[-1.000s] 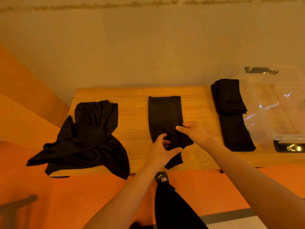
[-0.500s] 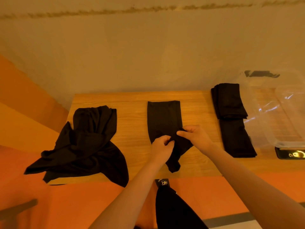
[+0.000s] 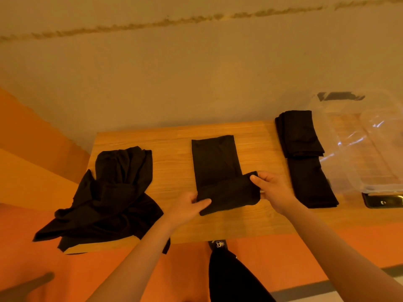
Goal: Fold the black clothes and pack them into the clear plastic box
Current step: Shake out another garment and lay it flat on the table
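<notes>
Two hands pinch black garment: left hand, right hand; clear plastic box cut off right

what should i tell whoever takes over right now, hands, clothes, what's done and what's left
Left hand: grips the near left end of the middle cloth.
Right hand: fingers pinch its near right end, which is turned up over the strip.
Things: crumpled pile on the table at left; two folded pieces at right, beside the clear box.
Done: two pieces folded; none visible in the box.
Left: finish this fold, fold the pile, pack everything.
</notes>
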Available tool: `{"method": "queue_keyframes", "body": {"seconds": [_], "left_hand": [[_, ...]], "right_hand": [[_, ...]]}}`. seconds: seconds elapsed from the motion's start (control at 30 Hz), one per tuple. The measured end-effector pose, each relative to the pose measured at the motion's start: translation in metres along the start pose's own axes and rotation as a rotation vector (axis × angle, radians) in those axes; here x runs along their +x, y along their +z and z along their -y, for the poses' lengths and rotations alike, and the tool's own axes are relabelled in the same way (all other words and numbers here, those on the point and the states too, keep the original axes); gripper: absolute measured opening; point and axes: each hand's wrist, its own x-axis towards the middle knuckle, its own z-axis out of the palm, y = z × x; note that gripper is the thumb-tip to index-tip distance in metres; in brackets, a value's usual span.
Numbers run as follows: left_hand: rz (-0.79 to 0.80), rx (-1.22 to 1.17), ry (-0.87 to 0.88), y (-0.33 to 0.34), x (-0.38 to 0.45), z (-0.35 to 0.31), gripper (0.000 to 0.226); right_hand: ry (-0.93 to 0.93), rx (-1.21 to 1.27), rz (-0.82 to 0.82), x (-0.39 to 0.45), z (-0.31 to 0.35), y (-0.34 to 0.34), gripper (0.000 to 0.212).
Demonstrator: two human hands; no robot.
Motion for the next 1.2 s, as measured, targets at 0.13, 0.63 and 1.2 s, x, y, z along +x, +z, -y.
{"method": "queue_keyframes", "body": {"seconds": [0.13,0.63,1.2], "left_hand": [[-0.083,-0.138,0.007,-0.007,-0.008,0.000,0.017],[-0.106,-0.175,-0.027,0.025,-0.050,0.025,0.028],[-0.451,-0.195,-0.109,-0.018,0.108,0.018,0.014]], "right_hand": [[0.031,0.000,0.040,-0.007,-0.011,-0.003,0.018],[0.107,-0.067,0.068,-0.056,-0.038,0.006,0.020],[-0.066,-0.463,-0.060,0.116,-0.012,0.027,0.007]]}}
